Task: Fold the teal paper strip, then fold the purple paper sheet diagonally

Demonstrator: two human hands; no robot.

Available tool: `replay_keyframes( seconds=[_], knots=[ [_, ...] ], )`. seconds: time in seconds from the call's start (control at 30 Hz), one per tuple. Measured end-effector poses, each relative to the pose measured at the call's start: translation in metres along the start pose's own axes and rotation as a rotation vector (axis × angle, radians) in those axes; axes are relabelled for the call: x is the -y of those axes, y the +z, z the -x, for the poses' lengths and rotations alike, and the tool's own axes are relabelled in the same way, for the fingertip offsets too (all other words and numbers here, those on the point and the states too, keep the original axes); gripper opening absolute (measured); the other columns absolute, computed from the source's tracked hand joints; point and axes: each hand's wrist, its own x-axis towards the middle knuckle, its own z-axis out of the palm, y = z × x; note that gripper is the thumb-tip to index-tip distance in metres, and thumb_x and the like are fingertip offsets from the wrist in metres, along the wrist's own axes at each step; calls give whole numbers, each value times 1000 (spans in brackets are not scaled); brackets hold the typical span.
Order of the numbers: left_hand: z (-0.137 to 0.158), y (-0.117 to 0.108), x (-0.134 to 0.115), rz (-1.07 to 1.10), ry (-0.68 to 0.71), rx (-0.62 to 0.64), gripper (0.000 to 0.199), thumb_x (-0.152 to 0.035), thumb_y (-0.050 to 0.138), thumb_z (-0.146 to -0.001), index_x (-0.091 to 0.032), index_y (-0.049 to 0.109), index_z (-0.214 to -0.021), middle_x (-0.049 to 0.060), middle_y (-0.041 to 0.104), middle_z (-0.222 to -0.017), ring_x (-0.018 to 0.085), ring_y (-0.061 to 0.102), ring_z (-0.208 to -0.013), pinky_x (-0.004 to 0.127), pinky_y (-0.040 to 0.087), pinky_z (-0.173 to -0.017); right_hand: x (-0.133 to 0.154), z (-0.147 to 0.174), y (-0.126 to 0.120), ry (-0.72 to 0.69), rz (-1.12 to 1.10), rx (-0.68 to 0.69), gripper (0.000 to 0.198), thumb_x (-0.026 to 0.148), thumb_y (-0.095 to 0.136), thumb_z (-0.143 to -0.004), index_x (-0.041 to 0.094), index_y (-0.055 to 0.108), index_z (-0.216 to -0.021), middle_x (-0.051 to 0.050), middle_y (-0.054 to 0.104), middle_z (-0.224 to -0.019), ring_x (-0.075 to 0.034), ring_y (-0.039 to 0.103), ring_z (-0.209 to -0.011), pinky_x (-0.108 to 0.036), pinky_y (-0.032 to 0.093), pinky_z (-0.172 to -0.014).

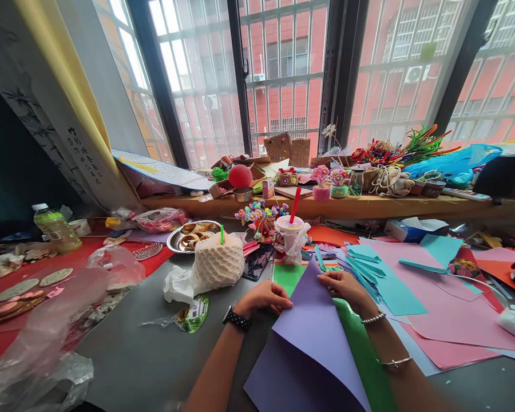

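A large sheet of purple paper (pixel 311 320) is between my hands, with one part folded up over the rest and a pointed corner at the top. My left hand (pixel 266 297) pinches the folded part's left edge. At the upper right edge, my right hand (pixel 343 288) grips the paper between thumb and fingers. Under the purple paper lies a green sheet (pixel 360 343), partly covered. A dark phone (pixel 258 262) rests beyond my left hand. Turquoise paper strips (pixel 364 269) lie just right of my right hand.
A coconut in foam netting (pixel 218 260) with a green straw stands at left, near a metal plate (pixel 175 239). A cup (pixel 289 232) with a red straw is straight ahead. Pink sheets (pixel 467 320) spread rightward. Plastic bags (pixel 60 309) lie left. Crafts line the windowsill (pixel 257 203).
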Motion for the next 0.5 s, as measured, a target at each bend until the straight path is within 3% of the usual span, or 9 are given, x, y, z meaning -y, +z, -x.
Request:
replay_keyframes(
  seconds=[0.5],
  knots=[
    [-4, -3, 5, -9, -4, 13, 38, -39, 74, -41, -11, 60, -63, -3, 53, -55, 8, 48, -53, 24, 39, -56, 1, 0, 2, -14, -27, -5, 27, 40, 70, -54, 16, 58, -61, 5, 51, -53, -6, 45, -48, -18, 39, -49]
  ],
)
